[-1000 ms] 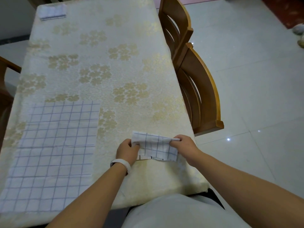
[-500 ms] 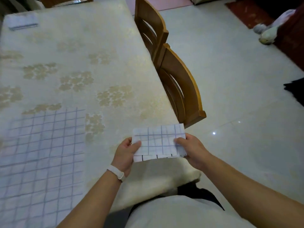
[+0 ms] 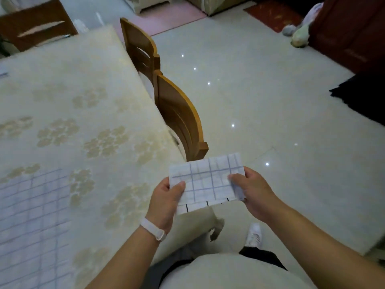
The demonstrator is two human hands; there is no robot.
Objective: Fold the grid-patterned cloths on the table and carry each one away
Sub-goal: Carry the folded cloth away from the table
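A small folded grid-patterned cloth [image 3: 208, 180], white with blue lines, is held in the air past the table's near right corner. My left hand [image 3: 165, 200] pinches its left end, thumb on top. My right hand [image 3: 253, 191] grips its right end. A second grid-patterned cloth [image 3: 31, 222] lies spread flat on the table [image 3: 87, 86] at the lower left. A sliver of another folded cloth [image 3: 3, 74] shows at the left edge.
Two wooden chairs [image 3: 179, 115] stand pushed against the table's right side. Another chair [image 3: 35, 21] is at the far end. Pale tiled floor [image 3: 260, 90] stretches to the right, with a dark mat [image 3: 362, 97], a red rug and slippers farther off.
Both hands lifted the folded cloth off the table and carried it right, beyond the table corner. The view has swung to the right toward the floor.
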